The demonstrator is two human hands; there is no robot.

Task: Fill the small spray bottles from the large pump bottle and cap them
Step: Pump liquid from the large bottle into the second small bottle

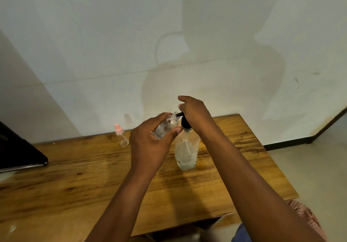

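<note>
1. While the left hand (150, 140) grips a tilted small spray bottle (166, 127), its open neck meets the pump spout
2. Right hand (195, 112) presses, fingers curled, the large pump bottle (186, 149) mid-counter (75, 176)
3. Another pink-capped bottle (121, 134) stands near the counter's far edge

Your right hand (195, 113) covers the top of the black pump head (185, 122), so you cannot tell how your fingers press it. Your left hand (150, 144) hides the lower part of the small clear spray bottle (166, 127); its fill level is unreadable. Far left of your hands, a dark flat object (18, 149) is cut off by the frame edge. The wooden tabletop (75, 176) runs out of view at the bottom left.
</note>
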